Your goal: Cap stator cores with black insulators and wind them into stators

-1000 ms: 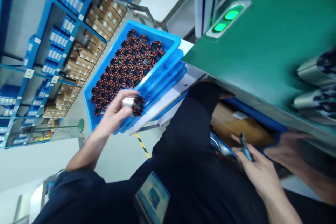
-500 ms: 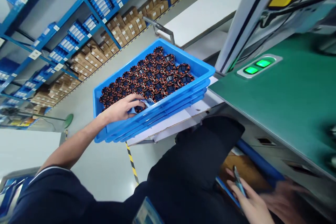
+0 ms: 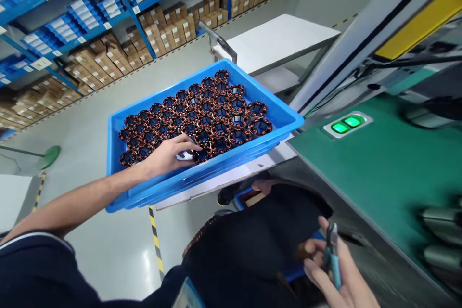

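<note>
My left hand (image 3: 168, 156) reaches into the top blue tray (image 3: 159, 190), its thumb and fingers curved against the left rim of a ring-shaped wound stator (image 3: 202, 155). That stator sits at the near side of several rows of similar stators (image 3: 205, 108), with copper-coloured windings and dark hollow middles. Low on the right, my right hand (image 3: 342, 269) is closed around small cutting pliers (image 3: 334, 252) with light blue handles. Their metal jaws point up, away from the tray.
The tray tops a stack on a white surface (image 3: 231, 178). To the right is a green workbench (image 3: 400, 173) with two lit green buttons (image 3: 345, 124) and blurred metal cylinders (image 3: 443, 231). A white cart (image 3: 277, 41) stands behind; blue shelving (image 3: 139, 29) holds cartons and bins.
The view has shifted, and the stator at my left hand now stands against its neighbours. My right hand has come up with the pliers, showing more of them.
</note>
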Motion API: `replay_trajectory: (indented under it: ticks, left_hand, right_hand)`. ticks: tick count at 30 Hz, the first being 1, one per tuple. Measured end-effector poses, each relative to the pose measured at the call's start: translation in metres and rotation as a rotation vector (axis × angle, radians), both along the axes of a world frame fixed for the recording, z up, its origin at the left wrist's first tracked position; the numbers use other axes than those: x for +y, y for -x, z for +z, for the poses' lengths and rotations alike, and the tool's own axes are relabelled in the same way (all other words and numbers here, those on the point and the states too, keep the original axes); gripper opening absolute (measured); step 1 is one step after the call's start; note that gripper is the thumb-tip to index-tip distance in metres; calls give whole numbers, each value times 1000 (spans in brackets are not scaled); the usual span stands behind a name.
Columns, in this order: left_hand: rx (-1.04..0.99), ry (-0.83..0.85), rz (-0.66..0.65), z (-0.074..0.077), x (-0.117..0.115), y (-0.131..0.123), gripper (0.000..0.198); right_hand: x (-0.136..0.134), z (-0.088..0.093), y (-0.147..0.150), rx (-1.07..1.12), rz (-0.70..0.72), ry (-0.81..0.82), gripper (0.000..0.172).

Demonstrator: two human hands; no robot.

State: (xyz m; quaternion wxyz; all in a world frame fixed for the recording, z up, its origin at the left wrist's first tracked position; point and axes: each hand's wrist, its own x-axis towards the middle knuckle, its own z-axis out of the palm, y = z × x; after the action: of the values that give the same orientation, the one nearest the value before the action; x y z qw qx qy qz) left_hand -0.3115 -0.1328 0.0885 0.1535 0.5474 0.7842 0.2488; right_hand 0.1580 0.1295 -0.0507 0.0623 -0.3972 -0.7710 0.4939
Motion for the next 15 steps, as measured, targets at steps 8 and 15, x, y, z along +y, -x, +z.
replay_trajectory:
  ticks: [8,15]
  left_hand:
    - [35,-8,-109,3,1,10,32]
    - [200,63,-107,-4,-2,1,24]
  right_hand:
    - [-1,170,237,318,459,-579,100]
    - [-9,148,401,170,515,-719,62]
